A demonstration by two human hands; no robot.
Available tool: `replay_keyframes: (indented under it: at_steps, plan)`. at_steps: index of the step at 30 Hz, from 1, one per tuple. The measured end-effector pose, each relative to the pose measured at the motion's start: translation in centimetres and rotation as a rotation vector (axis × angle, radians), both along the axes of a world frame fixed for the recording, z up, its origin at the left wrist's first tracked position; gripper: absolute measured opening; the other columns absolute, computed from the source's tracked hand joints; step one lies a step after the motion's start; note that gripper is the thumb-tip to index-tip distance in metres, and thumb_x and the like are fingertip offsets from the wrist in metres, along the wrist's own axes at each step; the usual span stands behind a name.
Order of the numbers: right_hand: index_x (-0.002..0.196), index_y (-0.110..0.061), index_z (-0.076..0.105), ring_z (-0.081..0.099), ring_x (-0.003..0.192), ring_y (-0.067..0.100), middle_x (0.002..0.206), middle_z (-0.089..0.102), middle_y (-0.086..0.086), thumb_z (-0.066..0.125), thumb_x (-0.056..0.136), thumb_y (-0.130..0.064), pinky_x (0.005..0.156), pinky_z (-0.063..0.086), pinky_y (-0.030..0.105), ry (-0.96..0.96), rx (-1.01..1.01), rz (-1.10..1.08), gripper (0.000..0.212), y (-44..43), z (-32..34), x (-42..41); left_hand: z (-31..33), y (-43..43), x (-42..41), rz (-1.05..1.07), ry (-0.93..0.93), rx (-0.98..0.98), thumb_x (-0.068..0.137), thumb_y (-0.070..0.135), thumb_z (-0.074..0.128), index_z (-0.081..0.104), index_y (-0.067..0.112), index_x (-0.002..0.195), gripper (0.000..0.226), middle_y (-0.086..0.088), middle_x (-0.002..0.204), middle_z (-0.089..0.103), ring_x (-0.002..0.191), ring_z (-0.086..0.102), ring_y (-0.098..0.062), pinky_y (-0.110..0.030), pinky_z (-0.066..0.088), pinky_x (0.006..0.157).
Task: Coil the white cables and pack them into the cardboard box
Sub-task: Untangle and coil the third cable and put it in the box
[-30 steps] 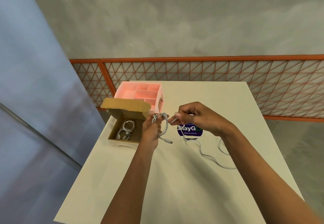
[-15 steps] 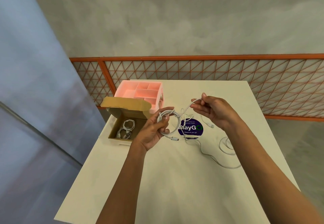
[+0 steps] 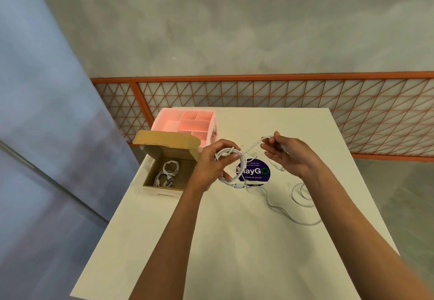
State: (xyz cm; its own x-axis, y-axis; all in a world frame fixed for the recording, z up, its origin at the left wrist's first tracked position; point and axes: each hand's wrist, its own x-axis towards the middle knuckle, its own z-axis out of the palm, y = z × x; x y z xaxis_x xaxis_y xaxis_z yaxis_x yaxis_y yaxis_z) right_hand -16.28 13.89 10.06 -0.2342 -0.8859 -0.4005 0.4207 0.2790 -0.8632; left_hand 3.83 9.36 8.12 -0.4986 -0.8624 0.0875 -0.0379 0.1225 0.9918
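My left hand (image 3: 212, 166) grips a partly wound coil of white cable (image 3: 229, 155) above the white table, its plug end hanging below. My right hand (image 3: 287, 153) pinches the same cable's free stretch, held up and to the right of the coil. Another white cable (image 3: 285, 210) lies loose on the table under my right forearm, with a loop at its far end. The open cardboard box (image 3: 150, 181) stands at the table's left edge, lid raised, with coiled white cables (image 3: 168, 173) inside.
A pink compartment organiser (image 3: 187, 122) stands right behind the box. A round dark blue sticker (image 3: 257, 173) marks the white table (image 3: 234, 241) under my hands. An orange mesh railing (image 3: 281, 97) runs behind the table; the table's left edge drops off beside the box.
My right hand has drawn away from my left hand, up and to the right, pulling the cable out. The coil in my left hand has opened into a wider loop.
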Motion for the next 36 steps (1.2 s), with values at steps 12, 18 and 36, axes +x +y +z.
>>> replay_keyframes:
  at_steps: [12,18,36]
  plan:
    - [0.102,-0.026,0.069,0.061,0.078,0.005,0.075,0.071,-0.006,0.057,0.094,-0.029,0.079,0.042,0.027,0.919,-0.151,0.270,0.015,1.1,-2.4,1.1,-0.3,-0.9,-0.3,0.179,0.017,0.018,0.089,0.008,0.064,0.066,0.017,0.091,0.009,0.005,0.078,0.059,0.057,0.055,-0.001,-0.021,0.049,0.040]
    - [0.093,-0.008,0.070,0.056,0.077,0.016,0.086,0.064,0.003,0.062,0.091,-0.019,0.063,0.040,0.009,1.084,-0.140,0.146,0.014,0.2,-2.9,2.1,-0.8,-0.5,-0.4,0.120,-0.044,0.044,0.088,0.011,0.065,0.065,0.011,0.096,0.008,0.004,0.078,0.058,0.059,0.056,0.001,-0.023,0.051,0.043]
    - [0.094,-0.004,0.056,0.069,0.058,0.018,0.068,0.070,0.011,0.057,0.090,0.001,0.074,0.056,0.033,0.079,0.001,0.108,0.006,0.2,-2.7,4.6,-2.4,-0.8,-1.1,0.114,-0.077,-0.002,0.084,0.018,0.070,0.068,0.013,0.094,0.011,0.004,0.077,0.067,0.067,0.061,-0.010,-0.023,0.047,0.055]
